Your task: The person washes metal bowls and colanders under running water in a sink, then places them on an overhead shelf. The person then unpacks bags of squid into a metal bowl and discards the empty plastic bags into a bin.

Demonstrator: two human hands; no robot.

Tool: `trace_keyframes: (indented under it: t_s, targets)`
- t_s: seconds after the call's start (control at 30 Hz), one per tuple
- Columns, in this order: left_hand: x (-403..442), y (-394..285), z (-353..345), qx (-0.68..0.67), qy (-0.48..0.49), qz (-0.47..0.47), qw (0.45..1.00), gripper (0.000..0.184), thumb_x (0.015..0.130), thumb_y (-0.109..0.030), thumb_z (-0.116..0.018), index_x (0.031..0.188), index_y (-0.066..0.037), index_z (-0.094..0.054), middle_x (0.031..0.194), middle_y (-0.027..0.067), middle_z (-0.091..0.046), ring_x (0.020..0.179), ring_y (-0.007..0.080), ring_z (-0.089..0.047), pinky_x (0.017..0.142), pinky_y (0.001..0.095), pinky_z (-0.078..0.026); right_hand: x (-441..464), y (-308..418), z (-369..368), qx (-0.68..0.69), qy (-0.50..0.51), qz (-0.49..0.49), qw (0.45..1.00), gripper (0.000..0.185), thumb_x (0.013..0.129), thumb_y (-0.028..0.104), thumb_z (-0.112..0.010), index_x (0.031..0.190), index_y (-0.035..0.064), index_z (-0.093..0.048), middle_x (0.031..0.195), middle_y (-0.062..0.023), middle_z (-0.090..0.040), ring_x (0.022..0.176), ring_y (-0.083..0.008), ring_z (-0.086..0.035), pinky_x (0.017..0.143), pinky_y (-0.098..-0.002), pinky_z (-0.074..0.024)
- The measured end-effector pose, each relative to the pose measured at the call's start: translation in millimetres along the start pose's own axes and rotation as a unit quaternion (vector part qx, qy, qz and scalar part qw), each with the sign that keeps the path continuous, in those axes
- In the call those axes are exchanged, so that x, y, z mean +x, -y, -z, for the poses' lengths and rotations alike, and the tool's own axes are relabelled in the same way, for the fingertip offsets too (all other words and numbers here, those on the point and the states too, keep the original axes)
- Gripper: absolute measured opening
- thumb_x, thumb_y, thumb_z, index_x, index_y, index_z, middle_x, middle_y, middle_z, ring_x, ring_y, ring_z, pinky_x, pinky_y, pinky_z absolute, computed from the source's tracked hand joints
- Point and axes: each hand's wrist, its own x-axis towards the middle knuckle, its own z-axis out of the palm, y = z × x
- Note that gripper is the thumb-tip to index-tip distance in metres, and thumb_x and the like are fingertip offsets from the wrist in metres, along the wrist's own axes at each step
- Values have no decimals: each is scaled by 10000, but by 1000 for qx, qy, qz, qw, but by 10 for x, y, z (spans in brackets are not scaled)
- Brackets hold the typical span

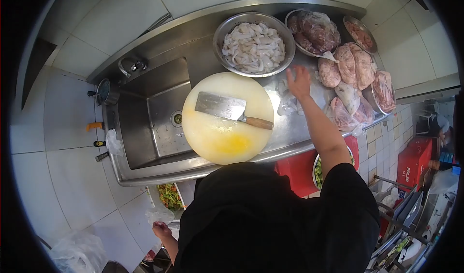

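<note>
My right hand [298,82] reaches over the steel counter with its fingers apart, near the rim of a steel bowl [253,45] of white sliced pieces, perhaps squid. Below its palm lies a crumpled clear plastic bag [287,103]. A cleaver [220,105] with a wooden handle rests flat on the round cutting board [203,140], untouched by either hand. Low on the left, my left hand [162,229] hangs with curled fingers close to a clear plastic bag [159,214]; what it holds, if anything, is hidden.
Several bags of raw meat [345,65] crowd the counter's right end, near a bowl of bagged dark meat [314,31]. On the left is a sink [162,116] with a tap [130,66]. A bowl of chopped greens [317,171] stands on a red surface [295,174] below.
</note>
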Motion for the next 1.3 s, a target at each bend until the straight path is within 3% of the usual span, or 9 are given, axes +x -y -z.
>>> trace_keyframes:
  t_s: [0.2, 0.43, 0.57, 0.73, 0.87, 0.93, 0.97, 1.1, 1.3]
  targets:
    - [-306, -97, -435, -90, -27, -17, 995, 231, 923, -115, -435, 692, -113, -442, 593, -12, -446, 493, 97, -416, 475, 204, -385, -401, -37, 18, -77, 157, 55, 983, 310, 762, 248, -621, 1031, 96, -599, 1051, -153, -560, 989, -337, -519, 880, -471, -394]
    - [-295, -86, -499, -35, -33, -25, 999, 230, 911, -101, -434, 682, -118, -436, 589, -20, -423, 501, 93, -393, 490, 200, -364, -687, -237, 193, 136, 35, 15, 990, 194, 711, 100, -610, 894, 49, -566, 822, -124, -537, 819, -305, -552, 738, -412, -451]
    - [-306, -83, -456, -46, -18, -13, 999, 221, 902, -108, -445, 682, -121, -438, 591, -21, -428, 506, 90, -400, 505, 203, -365, -750, -350, 420, 139, 72, 36, 987, 268, 695, 128, -636, 943, 53, -569, 940, -152, -547, 927, -341, -538, 819, -421, -447]
    - [-293, -92, -574, -43, -30, 8, 999, 218, 905, -121, -453, 687, -125, -449, 598, -25, -442, 511, 82, -404, 507, 204, -364, -757, -99, 338, -68, 25, 97, 993, 599, 691, 443, -686, 1165, 101, -556, 1221, -161, -485, 1112, -370, -452, 961, -527, -335]
    - [-304, -136, -718, -36, -29, -13, 999, 210, 908, -126, -455, 698, -126, -458, 599, -31, -446, 508, 79, -403, 504, 203, -368, -996, 119, 315, -159, 27, 147, 976, 577, 744, 502, -634, 1189, 142, -570, 1240, -157, -480, 1155, -368, -428, 965, -562, -307]
    - [-270, -120, -696, -32, -22, -28, 999, 206, 909, -127, -456, 703, -126, -459, 600, -32, -445, 506, 79, -406, 500, 202, -371, -1077, 79, 220, -79, 133, 88, 984, 446, 786, 434, -606, 1144, 169, -602, 1232, -158, -489, 1184, -373, -419, 967, -580, -310]
    - [-262, -111, -667, -45, -9, -21, 999, 206, 911, -130, -456, 705, -125, -459, 602, -32, -446, 506, 79, -407, 498, 201, -371, -1084, 101, 230, -111, 137, 78, 981, 315, 809, 336, -597, 1065, 155, -625, 1184, -140, -527, 1079, -356, -522, 896, -538, -403]
    - [-243, -42, -566, -46, -6, 9, 999, 212, 917, -135, -454, 706, -124, -456, 610, -27, -446, 513, 79, -408, 500, 197, -367, -1048, -68, 175, -55, 185, 35, 981, 250, 800, 265, -605, 1013, 135, -624, 1088, -115, -571, 869, -324, -607, 761, -442, -485]
    - [-161, 230, -345, -43, -18, 10, 999, 194, 892, -104, -437, 699, -124, -451, 607, -22, -448, 505, 86, -413, 483, 202, -374, -806, -1, 402, 138, -7, -40, 990, 73, 788, 106, -608, 803, 47, -648, 723, -130, -649, 667, -266, -630, 657, -345, -489]
